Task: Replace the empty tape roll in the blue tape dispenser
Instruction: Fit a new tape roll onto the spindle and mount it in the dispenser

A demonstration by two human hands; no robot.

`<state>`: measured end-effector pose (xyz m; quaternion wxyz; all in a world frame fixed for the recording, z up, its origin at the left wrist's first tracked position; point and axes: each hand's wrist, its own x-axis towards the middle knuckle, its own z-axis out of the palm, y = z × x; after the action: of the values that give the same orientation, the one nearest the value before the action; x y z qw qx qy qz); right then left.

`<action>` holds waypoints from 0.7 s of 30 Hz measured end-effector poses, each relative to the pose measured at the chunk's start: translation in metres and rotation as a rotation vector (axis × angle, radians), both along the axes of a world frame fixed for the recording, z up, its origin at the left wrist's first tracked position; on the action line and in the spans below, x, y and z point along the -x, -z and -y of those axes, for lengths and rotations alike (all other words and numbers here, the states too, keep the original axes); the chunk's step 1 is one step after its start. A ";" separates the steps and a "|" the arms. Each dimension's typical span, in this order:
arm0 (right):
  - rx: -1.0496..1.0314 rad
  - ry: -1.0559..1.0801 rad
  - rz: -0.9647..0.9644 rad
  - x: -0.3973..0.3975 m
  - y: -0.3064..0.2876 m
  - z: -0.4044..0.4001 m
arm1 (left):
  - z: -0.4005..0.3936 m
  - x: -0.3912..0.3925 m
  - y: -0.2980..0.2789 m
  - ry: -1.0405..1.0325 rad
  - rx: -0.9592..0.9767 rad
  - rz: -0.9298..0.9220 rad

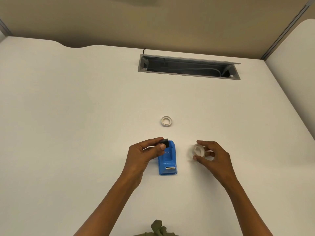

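The blue tape dispenser (167, 160) stands on the white desk (68, 116), its metal cutter facing me and its roll cradle bare. My left hand (144, 155) pinches a small black spindle hub (164, 142) just above the dispenser's far end. To the right of the dispenser, my right hand (211, 155) holds a clear tape roll (199, 150) by its rim, a little above the desk. A second white ring-shaped roll (166, 121) lies flat on the desk beyond the dispenser.
A grey cable tray opening (188, 67) with its lid raised is set into the desk at the back. A beige partition wall (153, 23) runs behind the desk. A second desk surface (298, 65) adjoins on the right.
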<state>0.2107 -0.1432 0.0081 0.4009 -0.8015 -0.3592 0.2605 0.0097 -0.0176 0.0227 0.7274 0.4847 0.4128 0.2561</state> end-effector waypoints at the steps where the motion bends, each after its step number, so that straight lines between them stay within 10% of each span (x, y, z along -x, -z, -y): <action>1: -0.015 0.005 -0.032 0.002 -0.003 -0.001 | 0.000 0.000 0.000 -0.004 0.001 0.004; 21: -0.332 -0.233 -0.435 0.041 -0.039 -0.018 | 0.003 -0.003 -0.006 0.031 -0.046 0.022</action>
<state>0.1697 -0.1253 0.0469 0.5617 -0.6037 -0.3919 0.4081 0.0122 -0.0208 0.0289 0.7244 0.5049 0.3913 0.2593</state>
